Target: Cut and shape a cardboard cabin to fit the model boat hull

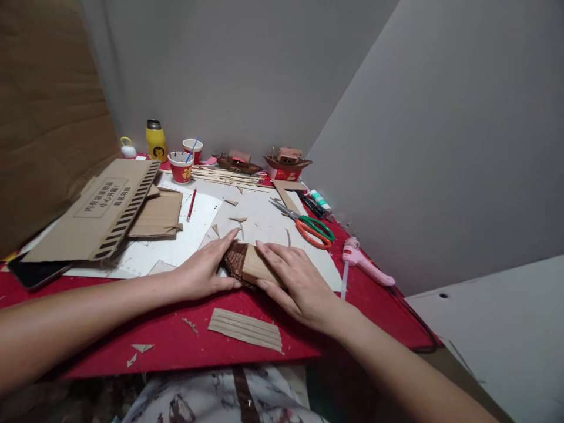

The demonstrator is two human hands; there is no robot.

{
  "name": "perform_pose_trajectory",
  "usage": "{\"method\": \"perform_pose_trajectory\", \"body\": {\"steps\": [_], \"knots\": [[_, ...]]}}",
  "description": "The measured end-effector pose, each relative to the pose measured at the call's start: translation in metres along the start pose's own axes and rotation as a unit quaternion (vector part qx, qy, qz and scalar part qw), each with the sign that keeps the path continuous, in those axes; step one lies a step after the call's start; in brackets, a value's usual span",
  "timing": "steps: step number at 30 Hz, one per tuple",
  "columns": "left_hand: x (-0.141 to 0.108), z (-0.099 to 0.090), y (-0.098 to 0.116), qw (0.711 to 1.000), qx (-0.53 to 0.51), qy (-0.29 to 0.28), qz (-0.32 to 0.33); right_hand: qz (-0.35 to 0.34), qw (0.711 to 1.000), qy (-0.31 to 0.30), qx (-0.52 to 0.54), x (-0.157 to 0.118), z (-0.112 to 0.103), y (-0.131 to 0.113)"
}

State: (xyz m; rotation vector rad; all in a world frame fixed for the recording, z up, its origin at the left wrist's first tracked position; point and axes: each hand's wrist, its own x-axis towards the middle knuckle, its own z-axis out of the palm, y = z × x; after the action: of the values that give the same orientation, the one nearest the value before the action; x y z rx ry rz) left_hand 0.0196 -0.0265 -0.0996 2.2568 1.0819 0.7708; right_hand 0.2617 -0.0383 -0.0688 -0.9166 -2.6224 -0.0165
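A small dark brown model boat (pixel 235 257) lies near the front of the red table, partly covered by both hands. My left hand (pixel 205 264) is closed around its left end, with the thumb on the near side and the fingers on the far side. A bent, tan cardboard piece (pixel 257 265) sits over the boat's right part. My right hand (pixel 299 279) grips this piece from the right, thumb near and fingers over the top. A ridged cardboard strip (pixel 245 329) rests on the red cloth just below the hands.
Scissors (pixel 304 226) and a pink glue gun (pixel 365 264) lie to the right. Cardboard sheets (pixel 101 205) and a phone (pixel 37 273) are at left. Behind stand paper cups (pixel 181 170), a yellow bottle (pixel 155 141), thin sticks (pixel 229 176) and two finished-looking boats (pixel 288 161).
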Motion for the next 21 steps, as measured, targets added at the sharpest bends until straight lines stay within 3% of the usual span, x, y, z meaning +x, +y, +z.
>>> {"method": "perform_pose_trajectory", "body": {"steps": [11,15,21], "knots": [[0.001,0.003,-0.005,1.0,-0.008,-0.007,-0.009,-0.004,0.999,-0.037,-0.039,0.005,-0.003,-0.002],[0.001,-0.002,0.001,1.0,0.005,-0.023,-0.017,-0.01,0.997,-0.035,-0.061,0.003,-0.003,-0.002],[0.008,-0.01,0.013,0.999,0.038,0.006,0.015,-0.016,0.998,-0.008,-0.052,0.003,0.002,-0.001]]}}
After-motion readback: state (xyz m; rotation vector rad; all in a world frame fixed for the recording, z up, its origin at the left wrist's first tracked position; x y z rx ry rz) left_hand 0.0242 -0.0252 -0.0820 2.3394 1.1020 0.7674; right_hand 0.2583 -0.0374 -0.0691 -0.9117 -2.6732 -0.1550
